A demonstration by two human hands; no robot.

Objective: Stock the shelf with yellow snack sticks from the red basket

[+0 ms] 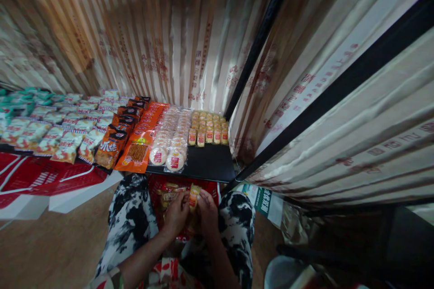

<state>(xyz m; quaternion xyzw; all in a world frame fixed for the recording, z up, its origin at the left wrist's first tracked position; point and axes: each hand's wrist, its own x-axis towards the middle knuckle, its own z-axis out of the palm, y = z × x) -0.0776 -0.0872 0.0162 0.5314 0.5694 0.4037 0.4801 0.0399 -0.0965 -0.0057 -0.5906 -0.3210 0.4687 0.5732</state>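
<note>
Between my knees, both hands hold one small yellow-wrapped snack pack [193, 198] with an orange-red label. My left hand [176, 213] pinches its left side, and my right hand [207, 211] grips its right side. Below them sits a red basket [217, 189] with more wrapped snacks [168, 198] inside, partly hidden by my hands. On the black shelf [210, 162] ahead, similar yellow snack packs [209, 135] stand in rows at the right. Beside these lie two columns of clear-wrapped round rice crackers [175, 160].
Farther left on the shelf are an orange snack bag [137, 151], brown bags [110, 146] and rows of pale bags [69, 144]. A red bag [50, 174] hangs below. Black poles [259, 38] and a pleated curtain [183, 31] stand behind and to the right.
</note>
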